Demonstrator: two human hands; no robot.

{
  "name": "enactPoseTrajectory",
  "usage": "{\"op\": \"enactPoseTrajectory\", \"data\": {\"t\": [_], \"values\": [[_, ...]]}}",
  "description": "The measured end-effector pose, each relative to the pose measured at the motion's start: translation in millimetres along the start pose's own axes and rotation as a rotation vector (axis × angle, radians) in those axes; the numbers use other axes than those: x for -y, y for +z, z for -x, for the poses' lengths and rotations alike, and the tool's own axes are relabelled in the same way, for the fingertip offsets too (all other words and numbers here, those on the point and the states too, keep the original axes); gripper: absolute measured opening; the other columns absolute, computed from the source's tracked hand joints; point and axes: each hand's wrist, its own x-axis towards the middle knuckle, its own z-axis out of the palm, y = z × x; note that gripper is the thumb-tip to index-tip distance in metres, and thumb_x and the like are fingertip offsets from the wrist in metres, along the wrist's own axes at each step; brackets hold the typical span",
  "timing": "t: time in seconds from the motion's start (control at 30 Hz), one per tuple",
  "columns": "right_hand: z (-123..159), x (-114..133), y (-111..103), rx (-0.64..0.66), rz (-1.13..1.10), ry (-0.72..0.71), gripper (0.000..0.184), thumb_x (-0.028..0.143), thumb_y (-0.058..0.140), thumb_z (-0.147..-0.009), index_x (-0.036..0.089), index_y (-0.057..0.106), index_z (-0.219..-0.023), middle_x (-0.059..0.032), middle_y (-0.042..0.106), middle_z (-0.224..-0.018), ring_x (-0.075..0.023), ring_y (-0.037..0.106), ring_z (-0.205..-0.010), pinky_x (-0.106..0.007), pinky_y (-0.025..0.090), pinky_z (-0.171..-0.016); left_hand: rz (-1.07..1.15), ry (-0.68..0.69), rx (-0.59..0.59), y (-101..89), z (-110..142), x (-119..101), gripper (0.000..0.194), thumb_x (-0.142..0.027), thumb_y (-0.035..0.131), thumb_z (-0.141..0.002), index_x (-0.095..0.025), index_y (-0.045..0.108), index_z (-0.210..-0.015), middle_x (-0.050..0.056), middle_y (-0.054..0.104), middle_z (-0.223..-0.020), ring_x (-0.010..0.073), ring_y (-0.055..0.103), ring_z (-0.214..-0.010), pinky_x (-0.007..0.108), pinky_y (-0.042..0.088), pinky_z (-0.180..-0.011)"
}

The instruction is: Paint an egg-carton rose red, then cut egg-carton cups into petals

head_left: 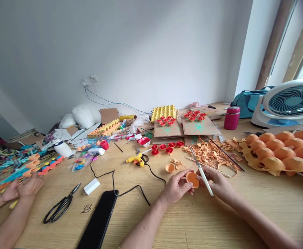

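Note:
My left hand (pixel 177 186) is closed around a small orange egg-carton cup (pixel 192 179), whose hollow side faces me. In my right hand (pixel 217 184) is a slim knife (pixel 205 180) with a white handle, its thin blade pointing away from me. The right fingertips also meet the cup's right edge. Just beyond my hands lies another orange cup (pixel 170 168) with a torn strip beside it. Orange carton scraps (pixel 205 155) are heaped behind the knife.
Orange egg trays (pixel 283 152) sit at right, near a fan (pixel 293 103) and pink flask (pixel 232 118). Red paper flowers (pixel 169 150), a yellow glue gun (pixel 137 159), black scissors (pixel 62 204) and a phone (pixel 98 221) lie leftward. Another person's hands (pixel 28 186) work at far left.

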Motion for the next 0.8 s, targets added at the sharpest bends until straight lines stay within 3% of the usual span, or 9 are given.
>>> {"op": "enactPoseTrajectory", "data": {"t": [0.2, 0.53, 0.8], "values": [[-2, -5, 3, 0.043, -0.291, 0.093, 0.039, 0.055, 0.072, -0.077, 0.019, 0.063, -0.09, -0.0027, 0.066, -0.081, -0.0204, 0.061, -0.076, -0.031, 0.049, -0.069, -0.006, -0.009, 0.017, 1.0, 2, -4, 0.062, -0.039, 0.072, -0.08, -0.012, 0.056, -0.134, 0.006, 0.065, -0.084, 0.0151, 0.061, -0.07, 0.031, 0.054, -0.068], [-3, -3, 3, 0.059, -0.231, 0.079, 0.042, 0.059, 0.067, -0.079, 0.02, 0.058, -0.091, -0.0029, 0.063, -0.081, -0.0221, 0.061, -0.077, -0.035, 0.05, -0.07, 0.028, -0.007, 0.008, 1.4, 0, 3, 0.059, -0.039, 0.074, -0.078, -0.015, 0.059, -0.13, 0.007, 0.065, -0.091, 0.0156, 0.062, -0.072, 0.03, 0.054, -0.066], [-2, 4, 0, 0.054, -0.221, 0.097, 0.041, 0.058, 0.066, -0.081, 0.019, 0.056, -0.088, 0.0004, 0.058, -0.073, -0.0164, 0.055, -0.068, -0.028, 0.043, -0.06, 0.085, -0.047, 0.044, -0.4, 2, -4, 0.056, -0.037, 0.075, -0.08, -0.016, 0.059, -0.129, 0.01, 0.067, -0.104, 0.018, 0.065, -0.08, 0.033, 0.055, -0.075]]}}
